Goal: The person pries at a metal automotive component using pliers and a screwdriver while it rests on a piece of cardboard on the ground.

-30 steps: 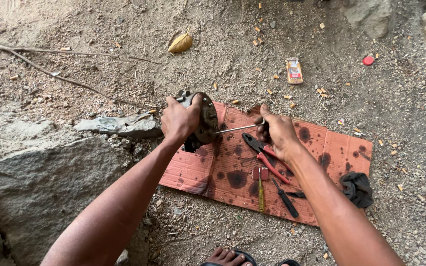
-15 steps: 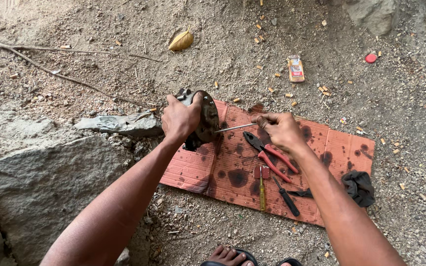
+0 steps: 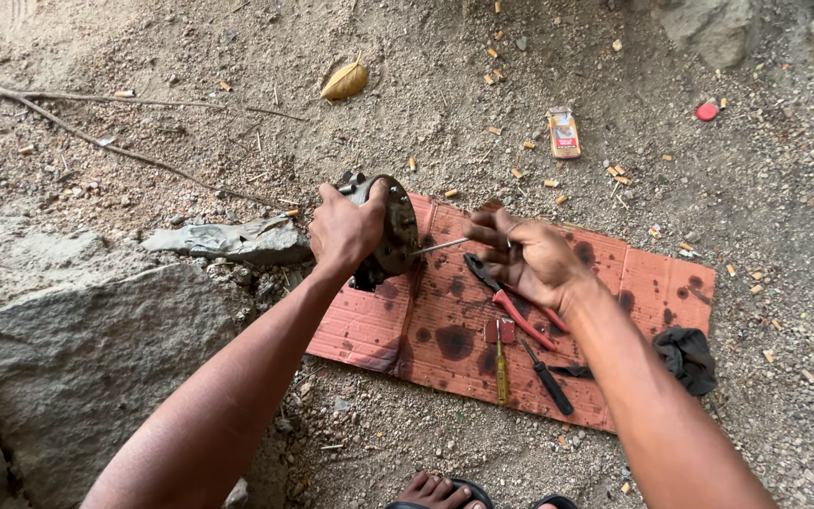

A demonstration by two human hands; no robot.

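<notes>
The left hand is gripping a round dark metal part — the right hand is pinching a thin metal rod into it.

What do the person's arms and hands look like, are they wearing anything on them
Both arms are bare as far up as the view reaches, with no sleeves showing. The left hand and right hand wear no gloves. No watch or bracelet shows on either wrist, and I can make out no rings. Dark sandals show at the bottom edge.
</notes>
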